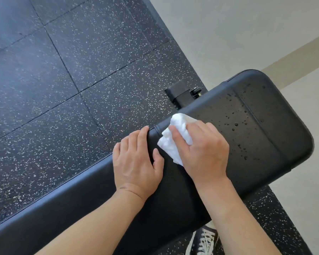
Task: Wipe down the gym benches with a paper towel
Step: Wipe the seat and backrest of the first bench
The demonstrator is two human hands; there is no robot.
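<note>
floor: black rubber tiles (66,74) flecked with white run under and past your bench, and a pale smooth floor (247,34) begins beyond them at the upper right.
bench: your black padded bench (173,199) crosses the view from lower left to upper right, with a seam between the long pad and the wider end pad (265,126).
droplets: beads of liquid (236,124) are scattered over the end pad, beyond your right hand.
paper towel: a crumpled white paper towel (170,146) lies on the bench right at the seam, partly under your right hand.
right hand: your right hand (204,153) presses down on the paper towel, fingers bent over it and gripping its bunched top.
left hand: your left hand (136,162) rests flat on the bench's far edge just beside the towel, fingers relaxed and straight, holding nothing.
frame: a black metal bench foot (180,94) shows on the tiles behind the end pad.
shoe: a dark laced sneaker (204,242) stands on the tiles below the bench.
</note>
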